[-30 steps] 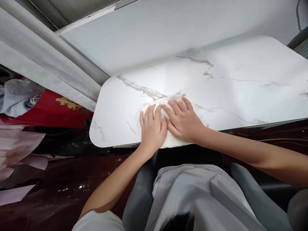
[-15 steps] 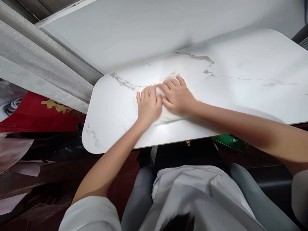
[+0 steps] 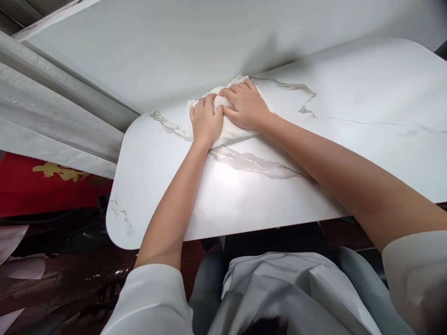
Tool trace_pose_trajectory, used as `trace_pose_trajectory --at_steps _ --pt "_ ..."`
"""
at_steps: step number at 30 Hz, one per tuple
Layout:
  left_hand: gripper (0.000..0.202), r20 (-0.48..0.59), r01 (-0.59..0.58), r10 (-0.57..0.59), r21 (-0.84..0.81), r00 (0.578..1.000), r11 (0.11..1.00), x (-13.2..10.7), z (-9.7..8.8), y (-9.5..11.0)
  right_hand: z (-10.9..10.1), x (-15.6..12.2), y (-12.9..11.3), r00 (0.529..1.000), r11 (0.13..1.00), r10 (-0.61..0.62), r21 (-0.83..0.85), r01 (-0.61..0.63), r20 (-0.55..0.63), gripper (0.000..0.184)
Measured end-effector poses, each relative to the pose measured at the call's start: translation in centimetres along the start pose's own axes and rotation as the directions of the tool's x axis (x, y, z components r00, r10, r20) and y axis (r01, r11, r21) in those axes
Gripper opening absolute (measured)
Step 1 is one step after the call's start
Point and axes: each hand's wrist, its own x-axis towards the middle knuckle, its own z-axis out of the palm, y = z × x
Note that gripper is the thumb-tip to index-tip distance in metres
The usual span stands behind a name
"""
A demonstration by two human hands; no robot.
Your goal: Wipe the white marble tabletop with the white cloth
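A bunched white cloth (image 3: 232,131) lies against the marble-patterned white tabletop (image 3: 150,186), near its far edge. On the cloth's left part is my left hand (image 3: 206,120), its fingers curled over the fabric and pressing down. My right hand (image 3: 247,103) grips the right part in the same way, fingers bent toward the far edge. The two thumbs are close together above the middle of the cloth. Both palms hide much of the fabric, and a ragged rim of it shows beyond the fingertips.
Behind the table rises a pale wall panel (image 3: 167,51). A whitish curtain (image 3: 52,111) hangs at the left. Below it sits a red item with gold print (image 3: 52,190). The table's near edge is just in front of my lap.
Both hands have pushed the cloth away from me, to the table's far edge. My arms are stretched further out, and a grey vein in the tabletop is uncovered. The view has shifted slightly.
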Motion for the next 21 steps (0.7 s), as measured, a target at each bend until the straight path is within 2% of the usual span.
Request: trace_pose_trajectory --at_steps 3,6,11,14,21 --pt "0.03 0.0 0.014 -0.014 -0.009 1.0 1.0 1.7 0.3 -0.2 0.5 1.9 0.8 1.0 0.999 0.03 0.034 -0.029 -0.007 0.056" --pt "0.026 -0.004 0.022 -0.022 -0.006 1.0 1.0 3.2 0.4 -0.2 0.7 3.5 1.3 0.995 0.995 0.087 0.044 -0.089 0.042 0.059" --pt "0.031 -0.001 0.021 -0.021 0.066 1.0 0.998 4.8 0.3 0.3 0.8 5.3 2.0 0.994 0.995 0.101 0.008 -0.101 0.039 0.056" --pt "0.031 -0.003 0.036 -0.036 0.101 0.999 0.994 5.3 0.3 0.4 0.6 5.6 2.1 0.989 0.99 0.135 -0.043 -0.132 0.063 0.055" --pt "0.034 0.012 0.038 -0.039 0.101 0.999 0.994 5.2 0.5 0.3 -0.1 4.8 1.7 0.995 0.995 0.103 -0.018 -0.103 0.002 0.053"
